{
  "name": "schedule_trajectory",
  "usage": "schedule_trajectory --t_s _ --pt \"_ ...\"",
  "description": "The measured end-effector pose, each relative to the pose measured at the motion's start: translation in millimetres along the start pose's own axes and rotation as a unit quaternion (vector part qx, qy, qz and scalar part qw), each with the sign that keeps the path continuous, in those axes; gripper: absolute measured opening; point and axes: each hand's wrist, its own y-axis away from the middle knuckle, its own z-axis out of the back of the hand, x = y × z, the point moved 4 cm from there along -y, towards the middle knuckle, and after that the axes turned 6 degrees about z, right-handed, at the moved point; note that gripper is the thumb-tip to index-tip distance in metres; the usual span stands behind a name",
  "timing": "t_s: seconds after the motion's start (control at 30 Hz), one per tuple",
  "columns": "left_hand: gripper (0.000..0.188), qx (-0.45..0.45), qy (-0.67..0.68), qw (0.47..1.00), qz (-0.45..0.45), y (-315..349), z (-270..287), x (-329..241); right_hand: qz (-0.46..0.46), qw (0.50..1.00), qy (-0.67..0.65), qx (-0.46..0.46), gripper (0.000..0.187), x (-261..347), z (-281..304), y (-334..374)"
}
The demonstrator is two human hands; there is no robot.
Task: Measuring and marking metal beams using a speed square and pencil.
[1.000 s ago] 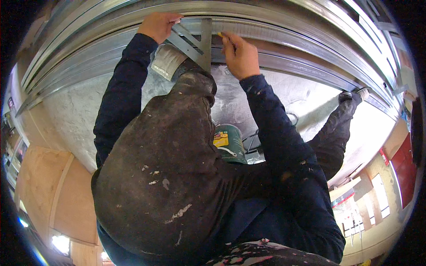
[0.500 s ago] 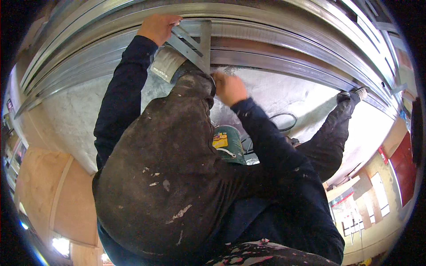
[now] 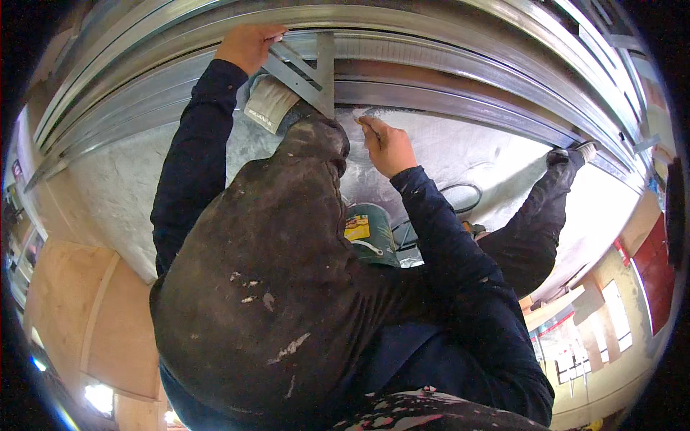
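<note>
A grey triangular metal square (image 3: 325, 72) lies across long steel profiles (image 3: 417, 54), with a slotted face and one straight edge crossing them. My left hand (image 3: 248, 49) is closed on the square's left corner, fingertips pressing it against the steel. To the right of the square, just below the profiles, my right hand (image 3: 389, 147) is closed in a pinch. From it sticks a short, thin, pencil-like thing (image 3: 361, 121), its kind too small to make out. The right hand is apart from the square. My bent left knee and dark, paint-spotted trousers (image 3: 251, 287) fill the middle.
A green bucket (image 3: 374, 237) with a yellow label stands between my legs, beside a black looped cable (image 3: 461, 188). My left boot (image 3: 269, 104) is under the square; my right shoe (image 3: 586, 151) is by the profiles at right. Wooden boards (image 3: 68, 309) stand at left.
My right hand has moved right, away from the square's lower corner, and the thin thing in it now shows. My left hand and the square have shifted slightly left in view.
</note>
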Motion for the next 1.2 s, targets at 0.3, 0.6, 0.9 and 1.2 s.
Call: schedule_trajectory --t_s 0.3,0.6,0.9,1.2 --pt "0.024 -0.013 -0.012 1.000 -0.004 -4 4 -9 0.028 0.999 0.007 0.018 0.021 1 -8 5" --pt "0.024 -0.034 -0.025 0.999 -0.033 -4 5 -9 0.016 0.999 -0.026 -0.023 0.023 7 -4 -8" --pt "0.032 0.000 -0.024 1.000 -0.006 -6 1 -8 0.073 0.989 -0.004 -0.125 0.022 44 41 -81" --pt "0.039 0.017 -0.058 0.998 -0.003 -4 -1 -3 0.090 0.985 0.017 -0.146 0.023 59 52 -119"
